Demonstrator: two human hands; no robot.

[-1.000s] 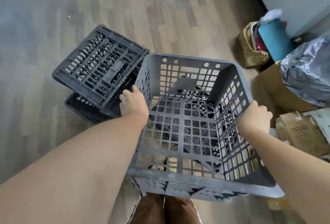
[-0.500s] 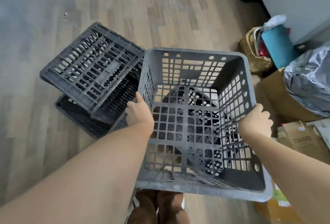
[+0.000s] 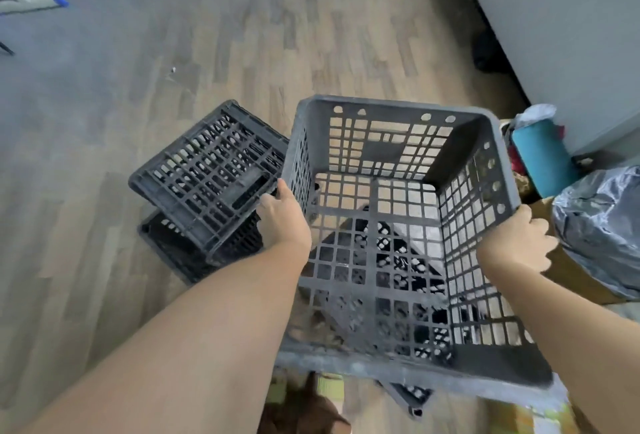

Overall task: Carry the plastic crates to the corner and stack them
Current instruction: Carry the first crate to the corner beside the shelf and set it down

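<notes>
A grey plastic crate (image 3: 391, 115) with lattice walls hangs open side up in front of me, lifted off the floor. My left hand (image 3: 284, 219) grips its left wall and my right hand (image 3: 519, 239) grips its right wall. To the left, a dark crate (image 3: 207, 174) lies tilted and overturned on top of another dark crate (image 3: 166, 243) that rests on the wooden floor. Through the held crate's lattice bottom I see more dark crate parts below; a corner (image 3: 412, 399) sticks out under its near edge.
A grey wall (image 3: 554, 35) runs along the right. Below it stand a teal cylinder (image 3: 540, 156), a bag of clutter, a grey plastic sack (image 3: 602, 229) on a cardboard box (image 3: 568, 278). Furniture legs with blue tips (image 3: 59, 1) show at the far left.
The grey crate has risen and moved forward in both hands. The view has lifted, so more floor and the wall show, and the tilted dark crates now lie lower left.
</notes>
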